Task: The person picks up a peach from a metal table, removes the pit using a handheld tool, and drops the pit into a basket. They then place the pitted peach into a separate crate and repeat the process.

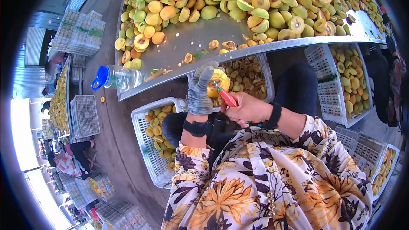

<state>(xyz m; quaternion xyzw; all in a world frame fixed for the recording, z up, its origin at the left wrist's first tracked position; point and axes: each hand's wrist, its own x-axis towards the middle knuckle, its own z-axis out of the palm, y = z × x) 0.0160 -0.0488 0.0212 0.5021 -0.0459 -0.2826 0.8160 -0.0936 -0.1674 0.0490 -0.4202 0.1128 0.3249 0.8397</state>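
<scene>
My left hand (201,89), in a grey glove, holds a yellow fruit half (218,81) with its cut side towards my right hand. Bare and closed, my right hand (249,107) grips a red-handled tool (227,97), whose metal tip touches the middle of the fruit. Both hands are just off the front edge of a metal table (183,38), above crates. Many cut fruit halves (208,12) are piled on the table. Beneath the hands, a crate (267,74) holds fruit scraps.
A clear bottle with a blue lid (123,78) lies at the table's left corner. White crates of fruit stand at lower left (149,162) and right (324,72). Farther left are stacked crates (81,32), another fruit table (67,98) and a seated person (72,157).
</scene>
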